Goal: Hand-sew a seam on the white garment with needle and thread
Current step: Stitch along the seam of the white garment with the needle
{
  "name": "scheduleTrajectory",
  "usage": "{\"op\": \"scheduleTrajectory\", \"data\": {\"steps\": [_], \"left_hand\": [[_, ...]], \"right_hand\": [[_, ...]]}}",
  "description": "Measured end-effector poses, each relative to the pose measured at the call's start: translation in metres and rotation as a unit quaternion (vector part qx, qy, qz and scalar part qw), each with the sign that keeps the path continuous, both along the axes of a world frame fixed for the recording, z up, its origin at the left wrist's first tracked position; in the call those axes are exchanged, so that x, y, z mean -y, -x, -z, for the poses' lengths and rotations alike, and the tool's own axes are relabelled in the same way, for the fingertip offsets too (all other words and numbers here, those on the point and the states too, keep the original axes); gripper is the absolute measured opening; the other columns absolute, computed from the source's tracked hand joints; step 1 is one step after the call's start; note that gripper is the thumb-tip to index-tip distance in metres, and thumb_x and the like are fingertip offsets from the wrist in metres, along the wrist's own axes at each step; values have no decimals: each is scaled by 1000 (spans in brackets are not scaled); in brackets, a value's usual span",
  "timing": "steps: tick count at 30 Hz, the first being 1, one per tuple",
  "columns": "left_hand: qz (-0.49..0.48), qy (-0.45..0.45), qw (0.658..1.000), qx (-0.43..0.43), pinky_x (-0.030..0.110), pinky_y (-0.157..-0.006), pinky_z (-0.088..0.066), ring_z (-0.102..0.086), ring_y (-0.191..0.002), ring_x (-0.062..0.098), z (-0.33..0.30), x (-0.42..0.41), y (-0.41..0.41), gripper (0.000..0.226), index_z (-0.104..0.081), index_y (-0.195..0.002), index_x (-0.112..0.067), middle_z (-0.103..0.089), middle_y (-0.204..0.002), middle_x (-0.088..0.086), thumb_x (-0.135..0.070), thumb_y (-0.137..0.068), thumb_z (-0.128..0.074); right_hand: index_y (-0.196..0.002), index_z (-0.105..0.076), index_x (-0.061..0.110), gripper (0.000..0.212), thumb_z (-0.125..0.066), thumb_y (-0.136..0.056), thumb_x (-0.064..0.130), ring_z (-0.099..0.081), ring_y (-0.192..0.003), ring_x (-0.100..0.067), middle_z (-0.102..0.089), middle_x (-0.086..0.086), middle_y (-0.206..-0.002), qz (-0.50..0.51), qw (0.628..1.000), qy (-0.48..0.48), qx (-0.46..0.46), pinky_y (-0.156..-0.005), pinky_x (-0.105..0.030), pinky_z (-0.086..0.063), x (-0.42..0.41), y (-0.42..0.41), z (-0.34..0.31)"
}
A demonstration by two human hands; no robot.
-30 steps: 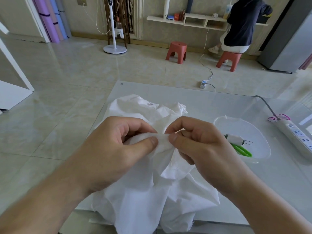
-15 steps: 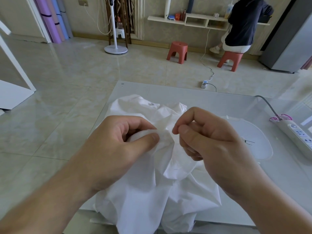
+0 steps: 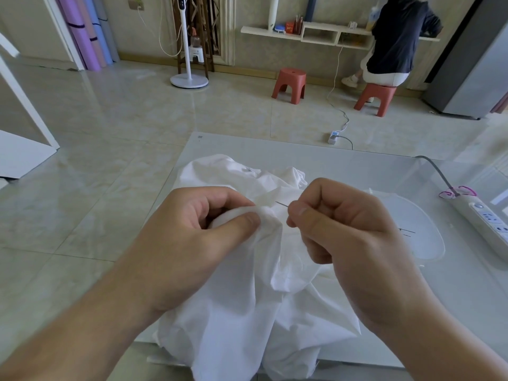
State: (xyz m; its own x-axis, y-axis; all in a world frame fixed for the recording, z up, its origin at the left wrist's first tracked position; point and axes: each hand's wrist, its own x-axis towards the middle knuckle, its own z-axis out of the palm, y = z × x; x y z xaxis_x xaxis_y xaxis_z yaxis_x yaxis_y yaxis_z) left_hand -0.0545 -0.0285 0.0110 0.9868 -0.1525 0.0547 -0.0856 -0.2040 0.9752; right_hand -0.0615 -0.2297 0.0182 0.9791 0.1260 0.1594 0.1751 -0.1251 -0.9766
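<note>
**Needle held free of a pinched fold of white cloth**

A white garment (image 3: 247, 298) lies bunched on a pale table (image 3: 384, 171), draping over the near edge at six o'clock. At the centre of the view, the left hand (image 3: 192, 237) pinches a small fold of the cloth between thumb and curled fingers. Just beside it, at three o'clock from the fold, the right hand (image 3: 343, 237) pinches a thin needle (image 3: 281, 204) between thumb and forefinger, its other fingers curled. The needle's tip points toward ten o'clock, just above the fold and apart from it. No thread can be made out.

Risks, as a judgement: the left thumb sits close to the needle's path and could be pricked; a loosened pinch could let the fold slip and the stitch wander.

A clear lid (image 3: 423, 237) lies at three o'clock, a power strip (image 3: 483, 218) beyond it.
</note>
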Motion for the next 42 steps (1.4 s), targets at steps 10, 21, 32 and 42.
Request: {"op": "scheduleTrajectory", "data": {"steps": [10,21,32,42], "left_hand": [[20,10,1000,9,37,-82,-59,-78,-87,18,2,-1,2,18,-83,-92,-27,-82,-89,-1,-36,-85,-70],[38,9,999,13,31,-81,-56,-78,-91,16,4,-1,1,14,-83,-94,-29,-82,-93,-3,-34,-88,-71],[45,4,999,22,19,-74,-55,-77,-87,12,3,0,2,16,-83,-93,-32,-82,-91,-4,-34,-87,-69],[34,-11,999,28,29,-76,-55,-77,-83,14,2,0,2,15,-82,-89,-31,-81,-87,-3,-36,-85,-69]], "right_hand": [[-69,-67,11,17,-73,-80,22,-47,-54,-7,-61,8,-72,-1,1000,-14,-19,-56,-16,-37,-7,2,2],[-64,-64,4,27,-69,-91,-1,-52,-48,-11,-79,4,-101,4,999,0,-34,-50,-13,-40,-10,5,0],[-68,-67,4,19,-66,-87,7,-60,-60,-24,-76,-5,-83,-3,999,-22,-32,-61,-33,-48,-10,3,3],[-68,-66,3,15,-64,-81,9,-62,-61,-23,-71,-6,-80,-6,999,-29,-28,-65,-28,-50,-9,0,8]]}}
